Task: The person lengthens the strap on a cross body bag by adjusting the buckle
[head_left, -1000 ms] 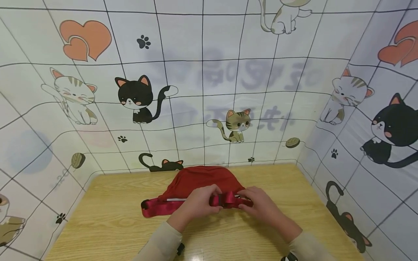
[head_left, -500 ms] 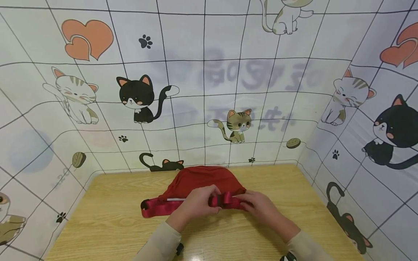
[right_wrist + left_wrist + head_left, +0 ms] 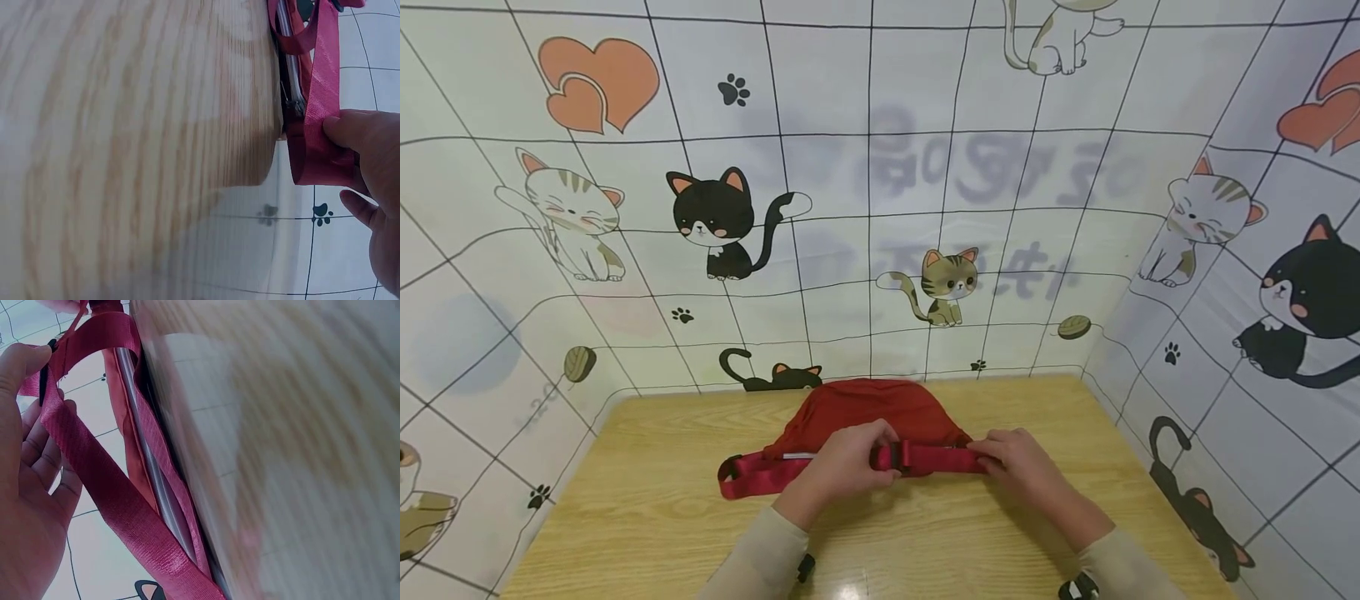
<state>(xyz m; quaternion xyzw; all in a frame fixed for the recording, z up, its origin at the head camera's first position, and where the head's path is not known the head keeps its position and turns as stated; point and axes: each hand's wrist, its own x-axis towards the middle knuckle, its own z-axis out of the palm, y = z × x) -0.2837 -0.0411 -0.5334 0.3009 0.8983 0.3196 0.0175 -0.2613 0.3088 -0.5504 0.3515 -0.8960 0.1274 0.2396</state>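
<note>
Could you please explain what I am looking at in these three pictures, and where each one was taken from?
No machine here: a person works with bare hands and wears three cameras. The wide picture comes from a head camera looking down at a wooden table walled in by cat-patterned sheets. On the table lies a red waist bag with a red webbing strap. The left hand and the right hand each grip the strap in front of the bag. The two close-ups come from wrist cameras: the left one shows the strap crossing the left palm, the right one shows the thumb pinching the strap beside the table edge.
</note>
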